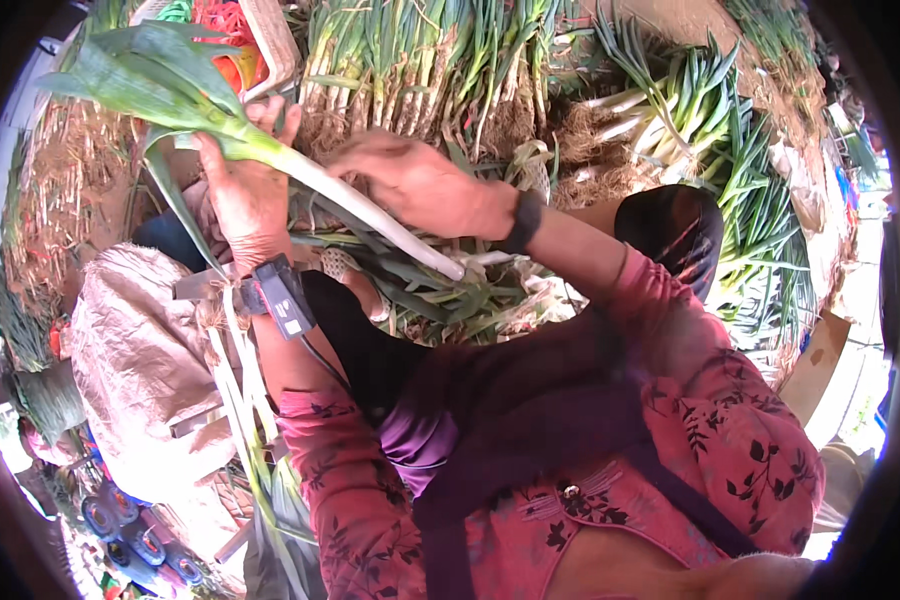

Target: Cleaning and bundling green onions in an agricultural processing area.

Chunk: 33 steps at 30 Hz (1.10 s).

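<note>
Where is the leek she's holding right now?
In the head view, upper left of centre: the leek is gripped by the left hand, its white stalk running under the right hand.

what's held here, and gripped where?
A leek. The left hand grips it where the green leaves meet the white stalk; the right hand rests on the white stalk further down. Right-hand grip is not fully visible.

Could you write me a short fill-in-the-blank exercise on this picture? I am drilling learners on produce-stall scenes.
1. The left hand grips a long ____ near its leaves.
2. The right hand rests on the stalk's ____ part.
3. Each wrist wears a ____.
4. The sleeves are pink with dark ____ prints.

Missing words: leek; white; band; leaf
</note>
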Tool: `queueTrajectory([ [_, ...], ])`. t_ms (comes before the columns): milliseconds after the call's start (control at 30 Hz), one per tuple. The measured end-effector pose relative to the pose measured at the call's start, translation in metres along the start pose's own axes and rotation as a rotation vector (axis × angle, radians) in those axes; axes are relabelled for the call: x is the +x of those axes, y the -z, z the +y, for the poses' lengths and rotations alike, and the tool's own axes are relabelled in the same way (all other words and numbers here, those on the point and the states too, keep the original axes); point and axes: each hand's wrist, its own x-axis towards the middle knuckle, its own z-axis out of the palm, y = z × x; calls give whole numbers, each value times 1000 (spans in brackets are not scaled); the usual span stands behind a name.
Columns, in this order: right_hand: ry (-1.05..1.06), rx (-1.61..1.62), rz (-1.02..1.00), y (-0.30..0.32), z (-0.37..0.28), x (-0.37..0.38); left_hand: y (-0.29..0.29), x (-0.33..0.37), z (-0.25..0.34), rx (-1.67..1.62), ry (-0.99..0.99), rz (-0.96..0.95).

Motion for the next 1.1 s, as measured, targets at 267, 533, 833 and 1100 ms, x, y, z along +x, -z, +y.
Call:
queueTrajectory([
  [267, -512, -14, -1264, 13, -36, 18, 10, -10, 9, 119, -11, 38],
  [533, -536, 32, -194, -16, 2, -89, 7, -5, 2, 29, 3, 84],
  [833, -739, 290, -87, -44, -24, -93, -25, -29, -58, 498, -145, 198],
  [1100, -1029, 1351, -188, 39, -75, -62, -54, -38, -64, 524, -118, 126],
])
